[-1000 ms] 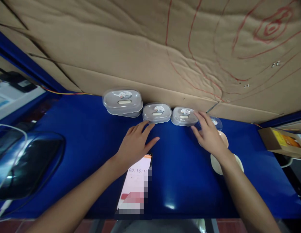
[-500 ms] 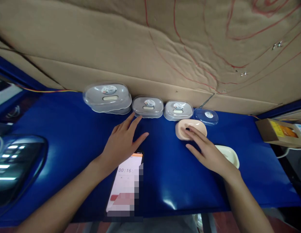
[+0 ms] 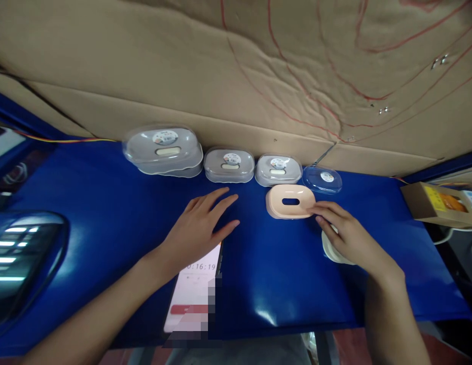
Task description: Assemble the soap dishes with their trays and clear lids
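Note:
A pink oval soap dish [image 3: 277, 202] with a slot through its middle lies on the blue table. The fingertips of my right hand [image 3: 344, 233] grip its right end, with the thumb low beside the rim. Partly hidden under that hand is a cream-coloured oval dish [image 3: 329, 248]. My left hand [image 3: 200, 220] hovers open over the top of a phone [image 3: 192, 289], fingers spread and holding nothing. Behind the pink dish stand two grey soap dishes under clear lids [image 3: 230, 172] [image 3: 278, 175]. A loose clear lid [image 3: 322, 180] rests at their right.
Farther left sits a larger stack of lidded grey dishes [image 3: 163, 152] against the cardboard wall [image 3: 163, 66]. A dark glossy object [image 3: 26, 268] occupies the left side of the table. At the right edge is an open cardboard box [image 3: 433, 205].
My right hand has moved from the pink dish's middle to its right end, uncovering the slot. The pink dish has shifted slightly left. My left hand has moved slightly right and toward me.

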The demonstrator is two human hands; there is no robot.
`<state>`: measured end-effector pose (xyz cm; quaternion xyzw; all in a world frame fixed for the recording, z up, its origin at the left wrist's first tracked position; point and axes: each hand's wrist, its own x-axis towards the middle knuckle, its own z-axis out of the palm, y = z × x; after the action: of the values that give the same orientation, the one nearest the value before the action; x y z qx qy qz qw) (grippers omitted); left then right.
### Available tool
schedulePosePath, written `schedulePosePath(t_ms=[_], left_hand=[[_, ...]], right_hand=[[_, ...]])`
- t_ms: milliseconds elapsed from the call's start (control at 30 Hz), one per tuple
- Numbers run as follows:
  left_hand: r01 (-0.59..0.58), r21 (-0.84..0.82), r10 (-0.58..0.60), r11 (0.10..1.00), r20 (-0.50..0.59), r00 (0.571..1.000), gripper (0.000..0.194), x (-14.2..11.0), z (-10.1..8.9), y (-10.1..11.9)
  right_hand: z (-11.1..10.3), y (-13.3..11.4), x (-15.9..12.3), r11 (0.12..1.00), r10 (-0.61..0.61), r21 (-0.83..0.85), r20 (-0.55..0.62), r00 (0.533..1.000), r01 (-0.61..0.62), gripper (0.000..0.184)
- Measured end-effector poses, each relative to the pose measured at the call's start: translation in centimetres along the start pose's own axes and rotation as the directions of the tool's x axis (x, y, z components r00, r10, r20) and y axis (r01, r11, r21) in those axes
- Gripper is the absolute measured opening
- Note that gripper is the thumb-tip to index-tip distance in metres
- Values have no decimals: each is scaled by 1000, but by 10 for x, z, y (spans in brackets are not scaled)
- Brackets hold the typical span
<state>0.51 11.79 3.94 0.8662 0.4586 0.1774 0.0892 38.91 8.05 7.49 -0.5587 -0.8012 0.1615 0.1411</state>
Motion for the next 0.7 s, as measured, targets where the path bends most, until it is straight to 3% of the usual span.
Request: schedulePosePath(t_ms=[67,133,200,267,367,467,567,633,700], left_hand=[[-37,-9,37,999,10,999,51,0,-1,2],[-55,-20,55,998,12,998,49,-1,-2,4],[-67,-28,68,997,10,998,47,-1,-2,6],[-84,-30,85,996,11,996,46,-2,-2,6],[-130,-52,132,990,28,991,45,-4,-1,8],[-220,-125,229,967,59,972,46,-7,-3,12],[-316,-210,342,925,99,935,59,-12,-7,20],[-358,-224,388,906,107,915,69,-15,-9,25],[-380,-214,408,900,103,907,72,-17,-10,29]], right_hand=[[-7,2,-8,999,49,13,0,999,-49,33],[-15,9,-19,985,174,7,18,985,-174,30],[-21,14,-28,955,290,20,110,951,-294,32],[-20,13,-32,938,319,54,251,914,-342,35],[-12,-6,-27,958,190,138,349,918,-251,33],[-2,-36,-17,969,-38,242,358,933,-54,30],[0,-54,-11,916,-240,390,334,912,99,30],[-1,-55,-11,890,-287,434,300,910,138,32],[-1,-49,-13,922,-248,364,301,921,130,56]])
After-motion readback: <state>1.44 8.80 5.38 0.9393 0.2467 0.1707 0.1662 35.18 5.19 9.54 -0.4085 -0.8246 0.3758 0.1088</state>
